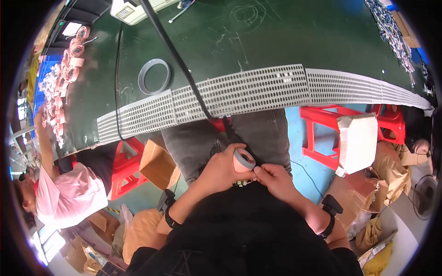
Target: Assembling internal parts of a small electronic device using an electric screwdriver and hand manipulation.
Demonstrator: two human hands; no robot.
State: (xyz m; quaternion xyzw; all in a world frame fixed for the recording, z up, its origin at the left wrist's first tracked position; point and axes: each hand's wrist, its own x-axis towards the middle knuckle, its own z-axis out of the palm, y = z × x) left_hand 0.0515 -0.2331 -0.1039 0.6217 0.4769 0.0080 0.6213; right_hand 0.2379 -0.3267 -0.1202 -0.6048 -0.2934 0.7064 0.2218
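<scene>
Above my lap, my left hand (223, 169) is closed round a short pink roll (238, 161) with a grey rim and a dark hollow in its middle. The roll is tilted, so its open end shows. My right hand (275, 180) is just to the right, thumb and fingers pinched together close to the roll's lower edge. What that pinch holds is too small to make out. A small pale green and white piece (242, 183) shows below the roll, partly hidden by my hands and black shirt.
A green table (258, 43) lies ahead, with perforated white strips (239, 91) along its near edge. A grey ring (154, 77), black cables and pink rolls (71, 73) are on it. Red stools (317, 129) and cardboard boxes (156, 161) flank me. A person in pink (73, 193) reaches in at left.
</scene>
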